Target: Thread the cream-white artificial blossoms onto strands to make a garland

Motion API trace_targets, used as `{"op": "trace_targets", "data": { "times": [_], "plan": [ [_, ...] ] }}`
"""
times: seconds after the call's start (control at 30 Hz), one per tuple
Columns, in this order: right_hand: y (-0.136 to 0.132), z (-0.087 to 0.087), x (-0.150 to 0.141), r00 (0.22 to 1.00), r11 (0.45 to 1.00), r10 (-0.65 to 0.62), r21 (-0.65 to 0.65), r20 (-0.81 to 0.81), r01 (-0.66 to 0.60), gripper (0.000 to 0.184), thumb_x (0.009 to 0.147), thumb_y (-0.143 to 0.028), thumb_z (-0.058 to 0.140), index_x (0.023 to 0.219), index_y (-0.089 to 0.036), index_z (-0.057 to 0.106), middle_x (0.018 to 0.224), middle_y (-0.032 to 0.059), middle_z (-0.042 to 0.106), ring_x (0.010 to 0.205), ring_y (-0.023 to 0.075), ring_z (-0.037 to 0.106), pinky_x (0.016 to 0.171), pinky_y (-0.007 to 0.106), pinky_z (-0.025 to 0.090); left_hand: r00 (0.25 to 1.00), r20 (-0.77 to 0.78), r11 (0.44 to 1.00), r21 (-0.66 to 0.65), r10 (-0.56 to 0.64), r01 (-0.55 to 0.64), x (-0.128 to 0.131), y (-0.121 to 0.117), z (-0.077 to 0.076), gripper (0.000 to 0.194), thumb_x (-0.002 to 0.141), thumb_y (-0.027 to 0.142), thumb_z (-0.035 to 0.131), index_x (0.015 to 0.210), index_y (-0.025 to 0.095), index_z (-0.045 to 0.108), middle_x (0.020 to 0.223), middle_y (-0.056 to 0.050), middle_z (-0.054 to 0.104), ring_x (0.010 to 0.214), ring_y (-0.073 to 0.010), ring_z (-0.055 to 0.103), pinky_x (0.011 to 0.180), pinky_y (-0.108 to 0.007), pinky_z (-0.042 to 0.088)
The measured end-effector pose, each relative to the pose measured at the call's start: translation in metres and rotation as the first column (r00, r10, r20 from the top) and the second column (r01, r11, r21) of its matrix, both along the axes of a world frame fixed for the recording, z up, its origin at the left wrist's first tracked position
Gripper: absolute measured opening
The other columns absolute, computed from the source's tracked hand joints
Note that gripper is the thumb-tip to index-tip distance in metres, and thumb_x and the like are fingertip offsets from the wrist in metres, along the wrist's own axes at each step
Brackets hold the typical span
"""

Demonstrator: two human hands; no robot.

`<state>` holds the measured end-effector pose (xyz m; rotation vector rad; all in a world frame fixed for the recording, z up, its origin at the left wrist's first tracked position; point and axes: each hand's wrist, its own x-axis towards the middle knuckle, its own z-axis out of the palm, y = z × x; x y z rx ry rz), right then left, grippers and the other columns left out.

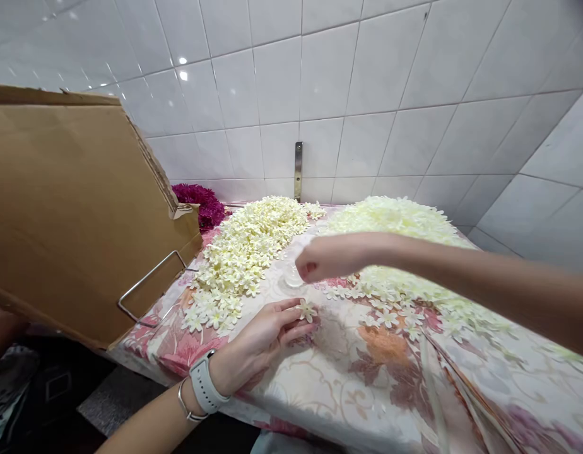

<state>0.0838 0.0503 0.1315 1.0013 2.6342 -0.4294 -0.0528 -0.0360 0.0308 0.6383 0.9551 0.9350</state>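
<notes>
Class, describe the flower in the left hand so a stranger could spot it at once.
Below the tiled wall, find the floral tablecloth. Over it, the left hand, a pale watch band at its wrist, holds a white flower. Unlike the heaped blossoms beyond, this one is held alone.

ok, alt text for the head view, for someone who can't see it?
A person's left hand holds one pale flower in its fingers; the curled right hand is by something clear and round. A left heap and a right heap of pale flowers lie on a floral cloth, with magenta flowers and cardboard at left.
</notes>
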Motion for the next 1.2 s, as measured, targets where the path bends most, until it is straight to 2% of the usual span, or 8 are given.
{"op": "trace_targets", "data": {
  "times": [0.17,0.37,0.5,0.67,0.83,0.97,1.13,1.2],
  "plan": [
    [-0.040,-0.070,0.035,0.984,0.984,-0.131,0.107,-0.121,0.144,0.017,0.087,-0.018,0.043,0.084,-0.013,0.059,0.080,0.0089,0.063,0.068,0.0167,0.055,0.054,0.026,0.034,0.972,-0.110,0.978,-0.001,-0.208,0.209,0.016,0.017,-0.002,0.025,0.078,0.016,0.061,0.103,0.013,0.063,0.087,-0.008,0.067,0.074,-0.0115,0.062,0.080,-0.025,0.046],
    [-0.055,-0.136,0.055,0.857,0.868,-0.134,0.359,-0.497,0.344,0.012,0.083,-0.008,0.044,0.085,-0.016,0.052,0.078,0.0075,0.059,0.067,0.0185,0.057,0.053,0.027,0.040,0.952,-0.205,0.972,0.015,-0.225,0.233,0.030,0.035,-0.007,0.046,0.077,0.019,0.060,0.121,0.014,0.048,0.061,0.004,0.055,0.059,-0.0100,0.055,0.063,-0.023,0.040],
    [-0.061,-0.149,0.057,0.777,0.805,-0.021,0.450,-0.629,0.386,0.020,0.083,-0.004,0.037,0.091,-0.017,0.050,0.081,0.0086,0.059,0.068,0.0187,0.056,0.055,0.029,0.045,0.932,-0.244,0.959,0.033,-0.266,0.283,0.031,0.032,-0.005,0.052,0.076,0.021,0.061,0.125,0.018,0.044,0.072,0.002,0.058,0.058,-0.0078,0.048,0.058,-0.020,0.034],
    [-0.066,-0.156,0.057,0.797,0.892,-0.010,0.355,-0.604,0.281,0.039,0.071,0.005,0.037,0.100,-0.016,0.050,0.079,0.0069,0.059,0.067,0.0182,0.056,0.055,0.028,0.047,0.902,-0.177,0.908,0.076,-0.393,0.411,0.031,0.023,-0.007,0.064,0.074,0.020,0.063,0.132,0.021,0.034,0.080,0.000,0.061,0.071,-0.0105,0.053,0.069,-0.022,0.038],
    [-0.058,-0.156,0.059,0.804,0.910,-0.150,0.238,-0.576,0.340,0.026,0.073,0.003,0.041,0.089,-0.016,0.050,0.077,0.0055,0.057,0.065,0.0170,0.054,0.055,0.028,0.046,0.887,-0.176,0.873,0.173,-0.427,0.455,0.030,0.030,-0.014,0.061,0.073,0.013,0.062,0.128,0.025,0.036,0.107,-0.006,0.058,0.093,-0.0166,0.058,0.082,-0.028,0.042],
    [-0.048,-0.141,0.067,0.786,0.876,-0.131,0.300,-0.604,0.377,0.021,0.084,-0.005,0.038,0.094,-0.015,0.053,0.086,0.0104,0.058,0.075,0.0194,0.057,0.060,0.031,0.049,0.743,-0.619,0.740,0.371,-0.253,0.561,0.021,0.033,-0.009,0.046,0.079,0.018,0.058,0.122,0.024,0.044,0.111,-0.007,0.056,0.100,-0.0194,0.053,0.085,-0.029,0.041],
    [-0.044,-0.119,0.079,0.718,0.860,-0.066,0.325,-0.693,0.393,0.016,0.087,-0.011,0.040,0.093,-0.016,0.054,0.090,0.0103,0.059,0.082,0.0195,0.058,0.066,0.031,0.049,0.354,-0.914,0.193,0.318,-0.199,0.928,0.016,0.022,0.000,0.013,0.079,0.021,0.062,0.090,0.018,0.057,0.097,-0.007,0.058,0.087,-0.0198,0.051,0.073,-0.028,0.039],
    [-0.044,-0.115,0.081,0.686,0.862,-0.062,0.307,-0.725,0.403,0.017,0.087,-0.010,0.041,0.092,-0.017,0.055,0.087,0.0084,0.060,0.080,0.0178,0.058,0.067,0.030,0.049,0.350,-0.920,0.172,0.322,-0.175,0.931,0.017,0.021,-0.003,0.008,0.085,0.019,0.051,0.087,0.017,0.058,0.092,-0.007,0.059,0.083,-0.0179,0.052,0.071,-0.027,0.039]
  ]
}}
